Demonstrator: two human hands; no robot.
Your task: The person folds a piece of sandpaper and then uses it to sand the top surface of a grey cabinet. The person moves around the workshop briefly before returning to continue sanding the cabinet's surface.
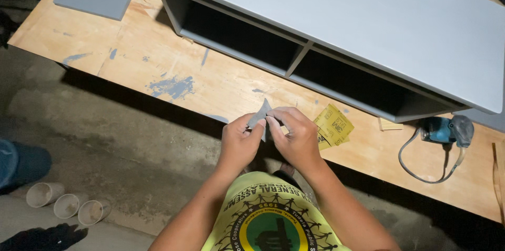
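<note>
While we stand at the near edge of a plywood bench [173, 67] smeared with blue-grey paint, our left hand [239, 143] and right hand [299, 138] both pinch a small folded grey sandpaper piece [260, 117] between closed fingertips. Yellow sandpaper sheets [332, 124] lie just right; a grey cabinet [368, 24] sits beyond, a blue sander [447, 130] far right, three tubes [67, 204] on the concrete floor [105, 140].
</note>
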